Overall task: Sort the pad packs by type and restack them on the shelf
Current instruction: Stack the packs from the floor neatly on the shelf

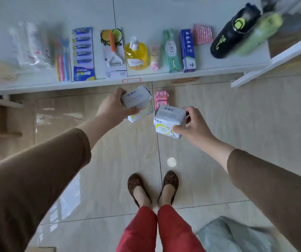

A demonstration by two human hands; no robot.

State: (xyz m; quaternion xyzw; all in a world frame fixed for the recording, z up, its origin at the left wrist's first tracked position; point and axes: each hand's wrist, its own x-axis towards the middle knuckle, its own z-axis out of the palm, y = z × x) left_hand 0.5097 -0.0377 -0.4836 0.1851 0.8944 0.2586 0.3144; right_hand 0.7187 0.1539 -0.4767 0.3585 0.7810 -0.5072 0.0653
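A: what's each hand doing?
B: left hand [113, 107] is curled round one white ABC pad pack [138, 102], thumb along its lower side; right hand [193, 124] grips a second ABC pack [168, 119]; both held just below the white shelf [91, 82]; pink packs [161, 98] sit beneath.

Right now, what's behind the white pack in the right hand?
Behind the white pack held by the right hand, pink packs lie lower down, below the shelf. Only their upper part shows; the rest is covered, so the count is unclear.
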